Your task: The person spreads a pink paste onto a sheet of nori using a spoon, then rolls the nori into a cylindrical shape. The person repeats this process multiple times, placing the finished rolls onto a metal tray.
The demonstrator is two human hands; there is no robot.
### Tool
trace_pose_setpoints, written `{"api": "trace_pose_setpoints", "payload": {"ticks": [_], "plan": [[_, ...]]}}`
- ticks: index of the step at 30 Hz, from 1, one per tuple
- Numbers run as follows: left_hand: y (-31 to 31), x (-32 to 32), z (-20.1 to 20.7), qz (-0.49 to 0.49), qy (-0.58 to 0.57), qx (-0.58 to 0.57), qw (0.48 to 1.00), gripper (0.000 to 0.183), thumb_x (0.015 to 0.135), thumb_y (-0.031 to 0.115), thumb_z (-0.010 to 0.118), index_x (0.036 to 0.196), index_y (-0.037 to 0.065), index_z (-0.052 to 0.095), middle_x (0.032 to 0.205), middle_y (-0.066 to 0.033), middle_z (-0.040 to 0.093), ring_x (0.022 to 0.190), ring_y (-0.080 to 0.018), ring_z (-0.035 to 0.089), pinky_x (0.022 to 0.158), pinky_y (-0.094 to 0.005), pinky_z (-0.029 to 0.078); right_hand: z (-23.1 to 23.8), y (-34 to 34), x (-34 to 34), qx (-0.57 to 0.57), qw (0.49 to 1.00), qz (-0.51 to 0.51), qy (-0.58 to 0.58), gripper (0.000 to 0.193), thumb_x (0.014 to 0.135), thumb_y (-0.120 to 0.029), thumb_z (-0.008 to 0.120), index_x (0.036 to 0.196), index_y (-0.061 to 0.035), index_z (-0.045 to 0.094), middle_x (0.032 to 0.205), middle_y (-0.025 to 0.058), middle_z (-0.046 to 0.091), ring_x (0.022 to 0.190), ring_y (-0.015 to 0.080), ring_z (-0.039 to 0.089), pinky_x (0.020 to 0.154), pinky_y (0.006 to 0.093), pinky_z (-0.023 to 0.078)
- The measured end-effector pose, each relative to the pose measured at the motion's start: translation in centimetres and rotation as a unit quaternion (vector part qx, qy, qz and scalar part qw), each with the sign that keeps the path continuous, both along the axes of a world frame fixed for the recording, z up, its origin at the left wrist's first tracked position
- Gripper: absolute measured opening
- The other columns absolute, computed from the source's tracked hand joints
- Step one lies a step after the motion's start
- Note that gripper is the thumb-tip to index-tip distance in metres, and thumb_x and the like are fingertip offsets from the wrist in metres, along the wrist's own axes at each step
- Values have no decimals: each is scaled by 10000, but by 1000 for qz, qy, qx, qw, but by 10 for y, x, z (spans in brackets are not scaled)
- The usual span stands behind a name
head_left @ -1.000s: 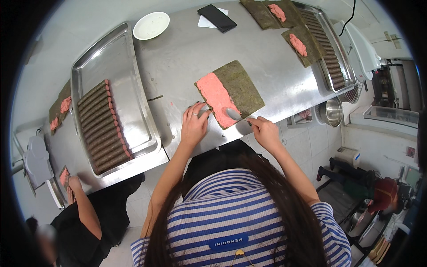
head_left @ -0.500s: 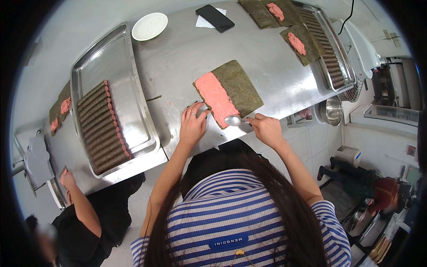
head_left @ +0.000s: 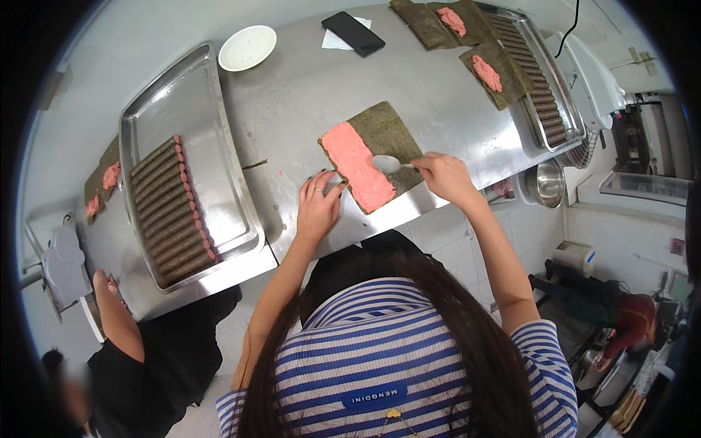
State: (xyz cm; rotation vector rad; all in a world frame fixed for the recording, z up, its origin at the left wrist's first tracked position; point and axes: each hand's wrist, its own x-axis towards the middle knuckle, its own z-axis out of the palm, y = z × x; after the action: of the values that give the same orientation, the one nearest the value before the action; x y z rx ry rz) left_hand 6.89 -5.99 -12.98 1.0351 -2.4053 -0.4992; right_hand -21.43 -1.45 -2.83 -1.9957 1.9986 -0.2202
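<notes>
A green-brown nori sheet (head_left: 391, 128) lies on the steel table in front of me. Pink paste (head_left: 358, 168) covers its left part in a long band. My right hand (head_left: 447, 177) is closed around the handle of a metal spoon (head_left: 385, 164), whose bowl rests at the paste's right edge, over the bare nori. At the sheet's left edge is my left hand (head_left: 319, 204), its fingers apart and their tips touching or close to that edge; it holds nothing.
To the left, a metal tray (head_left: 226, 124) bears a row of filled nori rolls (head_left: 168, 212). Another tray of rolls (head_left: 537, 91) stands at right, beside nori sheets with paste lumps (head_left: 487, 73). A white plate (head_left: 247, 48) and black phone (head_left: 353, 33) lie at the back. Another person's arm (head_left: 117, 314) reaches in at left.
My right hand has moved the spoon up and slightly right, from the paste's near end to the middle of its right edge. My left hand has barely moved.
</notes>
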Motion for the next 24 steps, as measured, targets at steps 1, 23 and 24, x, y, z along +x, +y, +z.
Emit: {"api": "trace_pose_setpoints", "payload": {"ticks": [1,23,24], "plan": [[0,-1,0,-2,-1,-2,1000,321,750,46,628,1059,133,636,1255,-98,520,1233,-287,467,1046,-462,335,-4,-8,3,5,1000,3,-2,225,842,-155,540,969,-123,724,861,85,663,798,312,650,673,438,509],[1,0,-1,7,7,3,1000,292,764,50,617,1045,126,642,1266,-95,513,1244,-286,455,1050,-456,330,9,46,6,86,990,90,68,248,807,-113,570,1004,-145,716,791,50,630,707,278,642,608,409,504],[1,0,-1,7,8,3,1000,292,765,51,617,1045,127,642,1266,-96,512,1244,-286,455,1049,-456,331,11,45,3,74,990,98,66,243,803,-112,578,998,-144,719,782,47,627,704,272,640,609,406,503]]}}
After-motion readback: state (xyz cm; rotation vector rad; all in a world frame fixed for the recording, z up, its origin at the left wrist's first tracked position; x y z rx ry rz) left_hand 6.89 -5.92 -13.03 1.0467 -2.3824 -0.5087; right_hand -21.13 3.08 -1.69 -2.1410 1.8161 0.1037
